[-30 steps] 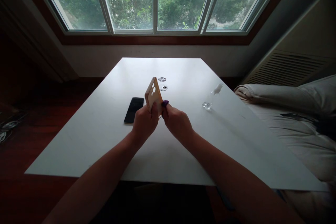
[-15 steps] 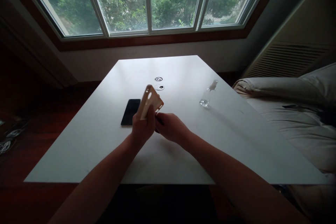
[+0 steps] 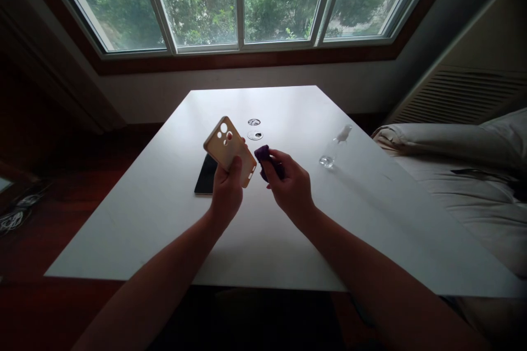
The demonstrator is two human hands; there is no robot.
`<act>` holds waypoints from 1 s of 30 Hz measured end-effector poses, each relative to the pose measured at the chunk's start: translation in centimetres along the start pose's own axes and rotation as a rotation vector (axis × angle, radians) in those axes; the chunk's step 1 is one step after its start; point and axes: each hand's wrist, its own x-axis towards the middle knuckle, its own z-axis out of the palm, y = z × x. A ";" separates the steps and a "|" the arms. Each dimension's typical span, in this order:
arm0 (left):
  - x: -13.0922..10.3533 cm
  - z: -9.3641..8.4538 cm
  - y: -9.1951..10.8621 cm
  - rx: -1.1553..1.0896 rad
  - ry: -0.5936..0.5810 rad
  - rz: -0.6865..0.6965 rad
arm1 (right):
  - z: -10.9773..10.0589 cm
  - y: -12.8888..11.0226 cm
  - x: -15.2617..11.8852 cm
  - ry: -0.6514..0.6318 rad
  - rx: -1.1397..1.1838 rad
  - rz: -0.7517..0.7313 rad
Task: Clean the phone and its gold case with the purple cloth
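Observation:
A tan phone case (image 3: 236,154) with round camera holes is gripped in my left hand (image 3: 228,189), thumb across its face and fingers behind. My right hand (image 3: 293,184) pinches a bunched dark purple cloth (image 3: 262,153) just right of the case's edge, with a narrow gap between the two. Beneath and left of the case a black phone (image 3: 205,178) lies flat on the white table (image 3: 164,230), partly covered from view by the case and my left hand.
On the right side of the table stands a clear spray bottle (image 3: 328,158). Two round cable-hole fittings (image 3: 254,135) sit in the tabletop beyond my hands. A beige cushioned seat (image 3: 436,181) borders the right edge, and a window (image 3: 242,5) lies ahead.
The case has turned so its broad face and camera holes show. My right hand has moved away to the right, bringing the purple cloth into plain view.

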 end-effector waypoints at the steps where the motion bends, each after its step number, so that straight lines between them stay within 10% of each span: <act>1: -0.3 0.3 -0.1 -0.025 -0.030 -0.044 | 0.2 0.1 -0.1 0.001 -0.010 -0.049; 9: -1.2 0.5 -0.7 -0.106 -0.106 -0.093 | 1.4 0.7 -0.6 -0.189 -0.502 -0.299; 30: -0.6 -0.6 -1.7 0.308 -0.123 0.016 | 1.5 -0.9 -1.2 -0.508 -0.784 -0.038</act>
